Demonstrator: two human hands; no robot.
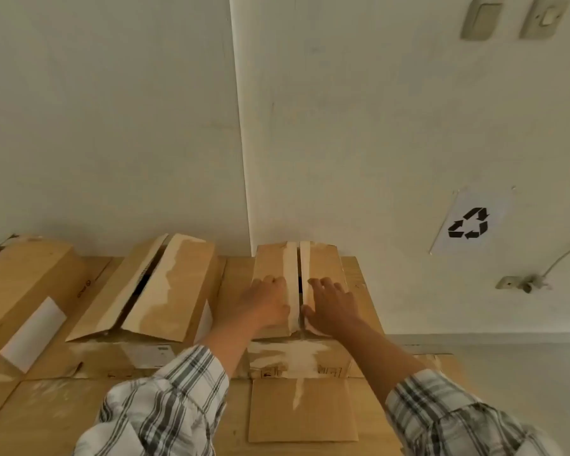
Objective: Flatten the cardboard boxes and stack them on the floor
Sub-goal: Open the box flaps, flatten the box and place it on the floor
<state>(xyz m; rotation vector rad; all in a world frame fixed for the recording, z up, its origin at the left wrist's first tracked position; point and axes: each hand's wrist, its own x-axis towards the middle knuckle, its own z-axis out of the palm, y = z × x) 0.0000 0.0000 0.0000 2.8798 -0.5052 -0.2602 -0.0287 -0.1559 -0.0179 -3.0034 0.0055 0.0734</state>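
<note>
Three brown cardboard boxes stand in a row against the white wall. The right box (323, 261) has its two top flaps nearly closed with a narrow dark gap between them. My left hand (269, 301) lies flat on its left flap, fingers spread. My right hand (333, 306) rests on the right flap, thumb at the gap's edge. The middle box (175, 291) has its top flaps raised and partly open. The left box (23, 281) carries a white label. All stand on flat cardboard sheets (300, 413).
A wall corner (244, 159) runs down behind the boxes. A paper with a recycling symbol (468, 223) hangs on the right wall, above a socket with a cable (520, 283). Bare floor (507, 357) lies to the right. Plaid sleeves cover my forearms.
</note>
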